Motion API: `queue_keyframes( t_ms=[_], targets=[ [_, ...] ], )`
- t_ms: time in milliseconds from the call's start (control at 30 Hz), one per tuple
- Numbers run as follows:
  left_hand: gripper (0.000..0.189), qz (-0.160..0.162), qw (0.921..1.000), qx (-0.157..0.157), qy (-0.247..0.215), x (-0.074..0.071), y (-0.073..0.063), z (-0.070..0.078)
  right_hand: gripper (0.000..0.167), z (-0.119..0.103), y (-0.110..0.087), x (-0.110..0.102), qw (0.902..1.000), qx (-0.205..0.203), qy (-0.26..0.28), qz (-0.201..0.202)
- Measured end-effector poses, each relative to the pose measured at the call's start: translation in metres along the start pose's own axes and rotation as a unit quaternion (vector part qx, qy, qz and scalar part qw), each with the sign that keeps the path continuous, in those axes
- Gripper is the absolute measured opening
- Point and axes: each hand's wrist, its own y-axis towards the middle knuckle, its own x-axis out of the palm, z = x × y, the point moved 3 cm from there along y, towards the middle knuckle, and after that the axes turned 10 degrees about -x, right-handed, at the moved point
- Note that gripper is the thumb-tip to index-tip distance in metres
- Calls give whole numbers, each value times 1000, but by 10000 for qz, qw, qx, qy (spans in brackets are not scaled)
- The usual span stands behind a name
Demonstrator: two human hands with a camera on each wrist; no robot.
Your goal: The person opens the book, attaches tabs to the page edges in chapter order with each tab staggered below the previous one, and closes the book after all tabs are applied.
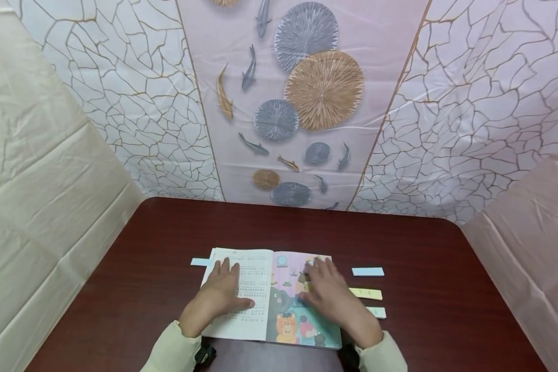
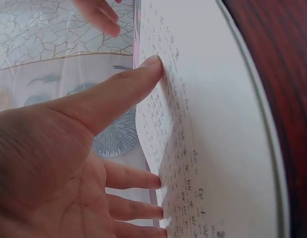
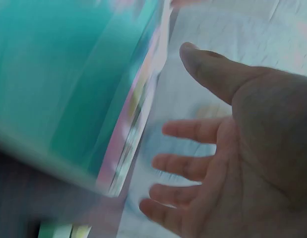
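An open book lies on the dark red table, with printed text on its left page and coloured animal pictures on its right page. My left hand rests on the text page, fingers spread and fingertips touching the paper in the left wrist view. Over the picture page is my right hand, its fingers straight and apart; the right wrist view shows its palm holding nothing, fingertips off the page. A pale blue strip sticks out past the book's upper left edge.
Right of the book lie a light blue strip, a yellow strip with marks on it, and a pale green strip. Patterned cloth hangs behind the table, and plain cloth hangs at both sides.
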Motion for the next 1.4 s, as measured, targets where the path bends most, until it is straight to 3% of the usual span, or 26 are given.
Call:
queue_keyframes(
  t_ms=[100, 233, 433, 733, 867, 1000, 1100, 1200, 1333, 1400],
  targets=[
    [107, 10, 10000, -12, 94, -1, 0, 0, 82, 23, 2, -5, 9970, 669, -385, 65],
    [107, 20, 9999, 34, 156, -2, -1, 1, 98, 43, 3, -6, 9930, 1067, -481, -174],
    [107, -6, 10000, 49, 75, -2, -2, 1, 99, 52, 4, -4, 9907, 1213, -342, -517],
    [107, -35, 10000, 78, 48, -1, -1, -1, 88, 48, 4, -3, 9908, 1169, -386, -565],
    [107, -36, 9999, 67, 73, 0, 1, -1, 84, 45, 5, -6, 9910, 1165, -517, -420],
    [107, -41, 10000, 46, 24, 0, 2, -1, 81, 36, 3, -14, 9925, 1086, -569, 2],
    [107, -29, 10000, 59, -29, 0, 1, 0, 83, 28, 0, -20, 9947, 915, 4, 473],
    [107, -18, 9999, 97, -63, -1, 0, 0, 82, 21, -2, -27, 9869, 620, 1031, 1077],
    [107, -6, 9999, 129, -34, -1, -1, 0, 60, 13, -4, -33, 9542, 402, 2415, 1720],
    [106, 6, 9999, 132, 14, 0, -2, 1, 48, 11, -3, -31, 9352, 453, 3029, 1775]
  ],
)
